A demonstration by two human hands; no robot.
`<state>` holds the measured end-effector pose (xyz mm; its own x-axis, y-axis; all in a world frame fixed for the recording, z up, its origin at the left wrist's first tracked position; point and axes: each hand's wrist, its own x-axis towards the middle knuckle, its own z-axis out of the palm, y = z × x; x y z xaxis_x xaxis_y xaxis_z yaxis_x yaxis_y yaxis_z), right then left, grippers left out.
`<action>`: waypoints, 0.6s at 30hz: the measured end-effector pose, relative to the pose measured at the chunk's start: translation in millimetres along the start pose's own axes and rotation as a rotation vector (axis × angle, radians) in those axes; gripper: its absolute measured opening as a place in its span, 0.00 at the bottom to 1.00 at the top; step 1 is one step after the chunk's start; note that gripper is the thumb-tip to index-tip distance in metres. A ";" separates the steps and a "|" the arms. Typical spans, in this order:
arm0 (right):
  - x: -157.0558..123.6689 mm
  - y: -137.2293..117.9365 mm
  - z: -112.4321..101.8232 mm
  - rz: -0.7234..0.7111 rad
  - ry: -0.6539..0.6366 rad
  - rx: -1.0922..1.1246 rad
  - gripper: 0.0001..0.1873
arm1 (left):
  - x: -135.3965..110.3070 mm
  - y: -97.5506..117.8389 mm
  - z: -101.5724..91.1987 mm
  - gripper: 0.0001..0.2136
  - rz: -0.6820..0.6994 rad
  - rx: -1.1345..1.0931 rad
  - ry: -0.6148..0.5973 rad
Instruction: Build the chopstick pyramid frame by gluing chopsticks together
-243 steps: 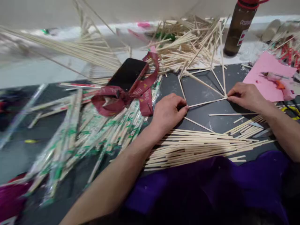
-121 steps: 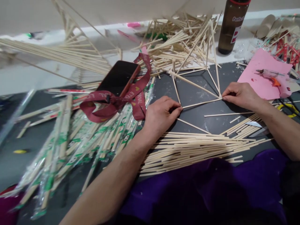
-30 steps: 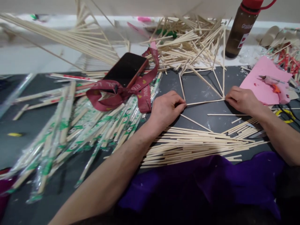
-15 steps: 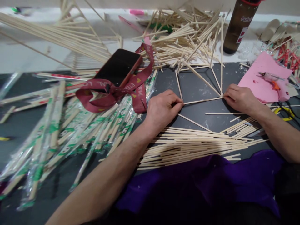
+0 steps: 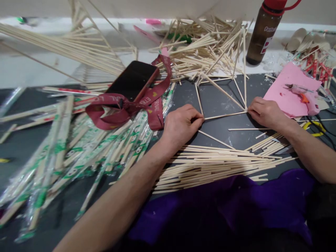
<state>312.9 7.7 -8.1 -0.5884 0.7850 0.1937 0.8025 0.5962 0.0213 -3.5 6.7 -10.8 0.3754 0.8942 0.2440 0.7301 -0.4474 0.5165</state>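
Note:
A thin wooden stick [image 5: 225, 115] lies across the dark mat [image 5: 217, 101] between my two hands. My left hand [image 5: 181, 125] is curled, pinching the stick's left end where it meets another stick of a frame [image 5: 220, 90]. My right hand [image 5: 265, 112] is closed too, fingertips pressed on the right end at a joint where several sticks meet. The frame's other sticks run up from both joints toward the heap behind.
Bare sticks [image 5: 215, 164] lie in rows near me above purple cloth [image 5: 231, 206]. Wrapped chopsticks [image 5: 86, 147] cover the left. A phone [image 5: 133, 80] with a red ribbon [image 5: 136, 105], a loose stick heap [image 5: 204, 49], a brown bottle [image 5: 262, 33], pink paper [image 5: 288, 91] with a glue gun [image 5: 301, 92].
Both hands have stayed pinched on the two ends of the same stick throughout. Only the camera view has shifted slightly.

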 end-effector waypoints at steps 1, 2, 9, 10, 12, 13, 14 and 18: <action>0.0 0.1 0.0 -0.001 0.002 0.002 0.14 | 0.0 -0.7 0.2 0.09 0.007 0.000 0.004; 0.0 0.2 0.0 -0.002 0.004 0.005 0.14 | -0.1 -1.3 0.3 0.08 0.014 0.000 0.007; -0.8 2.3 1.0 -0.021 0.025 0.012 0.14 | 0.6 -1.8 1.4 0.08 0.023 -0.007 0.008; -0.9 2.4 1.2 -0.026 0.030 0.008 0.14 | 0.7 -1.5 1.4 0.08 0.022 -0.008 0.008; -1.0 2.4 1.4 -0.032 0.034 0.001 0.14 | 0.6 -1.3 1.2 0.08 0.024 -0.010 0.008; -0.9 2.3 1.3 -0.032 0.034 0.000 0.14 | 0.5 -1.4 1.1 0.08 0.026 -0.010 0.007; -0.9 2.2 1.2 -0.029 0.032 0.000 0.14 | 0.4 -1.6 1.0 0.08 0.028 -0.010 0.006; -1.0 2.7 -0.4 -0.021 0.038 0.021 0.14 | -0.1 -2.5 1.8 0.08 0.035 -0.007 0.008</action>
<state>315.6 8.5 -7.9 -0.6004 0.7658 0.2304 0.7878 0.6160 0.0054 -4.3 7.8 -13.6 0.3956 0.8783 0.2686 0.7128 -0.4780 0.5133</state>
